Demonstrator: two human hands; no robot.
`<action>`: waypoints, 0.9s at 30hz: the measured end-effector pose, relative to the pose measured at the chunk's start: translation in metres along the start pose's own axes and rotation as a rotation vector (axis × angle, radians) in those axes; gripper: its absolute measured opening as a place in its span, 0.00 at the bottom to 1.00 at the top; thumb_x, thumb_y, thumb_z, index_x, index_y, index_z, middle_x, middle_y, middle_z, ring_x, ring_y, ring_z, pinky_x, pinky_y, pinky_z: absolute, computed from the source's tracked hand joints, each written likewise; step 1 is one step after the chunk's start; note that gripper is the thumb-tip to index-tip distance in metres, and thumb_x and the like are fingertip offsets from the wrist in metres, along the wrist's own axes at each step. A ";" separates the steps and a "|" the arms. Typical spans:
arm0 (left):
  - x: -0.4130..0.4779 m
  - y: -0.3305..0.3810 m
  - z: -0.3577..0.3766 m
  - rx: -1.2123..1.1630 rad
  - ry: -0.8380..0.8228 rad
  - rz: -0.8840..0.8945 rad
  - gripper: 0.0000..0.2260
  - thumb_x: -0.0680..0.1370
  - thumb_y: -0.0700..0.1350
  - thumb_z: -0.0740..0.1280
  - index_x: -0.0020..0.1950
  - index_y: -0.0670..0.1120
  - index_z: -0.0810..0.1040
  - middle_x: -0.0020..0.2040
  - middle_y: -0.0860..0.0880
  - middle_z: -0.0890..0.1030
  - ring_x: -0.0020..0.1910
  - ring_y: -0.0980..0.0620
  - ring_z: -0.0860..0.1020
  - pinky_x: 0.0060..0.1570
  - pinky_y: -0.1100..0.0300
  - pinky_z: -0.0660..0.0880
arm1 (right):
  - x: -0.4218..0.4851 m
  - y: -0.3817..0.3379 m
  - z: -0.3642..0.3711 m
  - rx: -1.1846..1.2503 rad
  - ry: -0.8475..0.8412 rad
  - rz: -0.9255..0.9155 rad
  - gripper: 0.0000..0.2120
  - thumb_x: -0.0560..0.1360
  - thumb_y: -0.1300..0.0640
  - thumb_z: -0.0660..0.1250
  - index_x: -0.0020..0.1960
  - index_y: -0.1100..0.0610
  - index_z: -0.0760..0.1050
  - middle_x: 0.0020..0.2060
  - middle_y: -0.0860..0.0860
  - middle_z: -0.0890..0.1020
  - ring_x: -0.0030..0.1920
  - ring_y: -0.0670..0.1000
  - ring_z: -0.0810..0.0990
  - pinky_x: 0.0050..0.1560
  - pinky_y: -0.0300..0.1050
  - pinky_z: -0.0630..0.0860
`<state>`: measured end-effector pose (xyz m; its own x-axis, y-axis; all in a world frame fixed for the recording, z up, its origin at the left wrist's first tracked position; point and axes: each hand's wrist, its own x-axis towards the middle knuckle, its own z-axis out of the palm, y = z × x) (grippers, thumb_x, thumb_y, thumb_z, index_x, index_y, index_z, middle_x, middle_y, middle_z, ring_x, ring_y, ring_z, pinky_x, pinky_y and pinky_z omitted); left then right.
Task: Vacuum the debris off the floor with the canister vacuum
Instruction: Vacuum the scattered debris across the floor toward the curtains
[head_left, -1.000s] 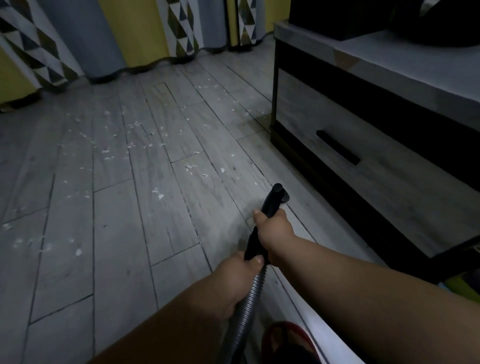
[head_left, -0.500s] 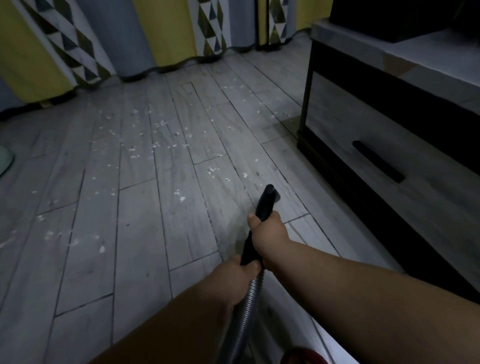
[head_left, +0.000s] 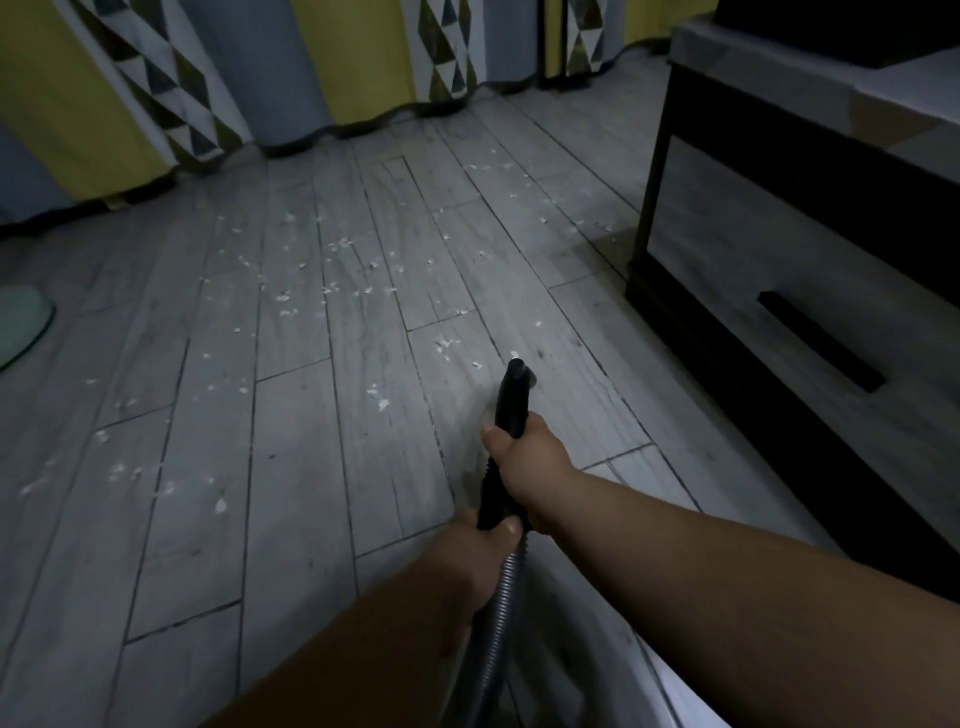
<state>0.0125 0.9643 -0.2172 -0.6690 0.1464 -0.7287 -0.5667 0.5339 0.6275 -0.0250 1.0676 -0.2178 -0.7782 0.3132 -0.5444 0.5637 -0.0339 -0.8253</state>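
Left of the cabinet (head_left: 779, 249), close to its drawer front, both hands hold the vacuum's working end. Forward one is the right hand (head_left: 524, 457): fingers wrapped fully round the black nozzle (head_left: 511, 400), thumb up along its left side, wrist straight, forearm running back to the lower right corner. Directly behind it the left hand (head_left: 475, 566) makes a closed fist on the black cuff where the ribbed grey hose (head_left: 493, 639) begins, thumb laid across the top, forearm coming in from the bottom edge. Left thumb sits right by the right wrist; can't tell if they touch. From the left hand the hose drops out of the bottom of the view. The nozzle points forward and down, tip low over the floor (head_left: 291, 519); contact with the floor can't be judged. White debris (head_left: 332, 291) is scattered over the grey planks: a few flecks just ahead and left of the tip, the thickest patch farther left of the cabinet, some more near the cabinet's far corner. The cabinet has a dark frame and a grey drawer with a black bar handle (head_left: 821, 340). Beyond the cabinet's far end hang yellow, grey and triangle-print curtains (head_left: 260, 78), hems at the floor. A pale green rounded object (head_left: 21, 322) lies well apart from the cabinet at the left edge.
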 end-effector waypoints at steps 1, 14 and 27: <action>0.000 0.000 -0.002 -0.003 0.013 -0.004 0.17 0.79 0.53 0.63 0.64 0.46 0.70 0.54 0.43 0.77 0.53 0.42 0.78 0.58 0.45 0.75 | 0.001 -0.001 0.003 -0.009 -0.019 -0.003 0.25 0.79 0.47 0.63 0.71 0.56 0.64 0.59 0.58 0.77 0.56 0.57 0.77 0.60 0.54 0.76; 0.026 0.016 -0.003 0.001 -0.037 0.024 0.18 0.79 0.52 0.62 0.66 0.45 0.71 0.58 0.39 0.77 0.58 0.38 0.76 0.62 0.43 0.72 | 0.024 -0.014 0.000 -0.047 0.058 -0.003 0.25 0.79 0.49 0.63 0.71 0.59 0.63 0.62 0.59 0.76 0.59 0.59 0.76 0.63 0.56 0.73; 0.048 0.042 -0.023 0.044 0.019 -0.011 0.16 0.80 0.54 0.61 0.64 0.48 0.71 0.55 0.43 0.78 0.53 0.42 0.77 0.58 0.45 0.75 | 0.058 -0.035 0.013 -0.014 0.027 -0.013 0.26 0.79 0.48 0.63 0.72 0.58 0.63 0.63 0.59 0.75 0.60 0.60 0.76 0.63 0.58 0.73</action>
<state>-0.0544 0.9751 -0.2193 -0.6722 0.1244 -0.7299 -0.5529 0.5713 0.6066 -0.0935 1.0746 -0.2227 -0.7780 0.3390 -0.5289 0.5572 -0.0166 -0.8302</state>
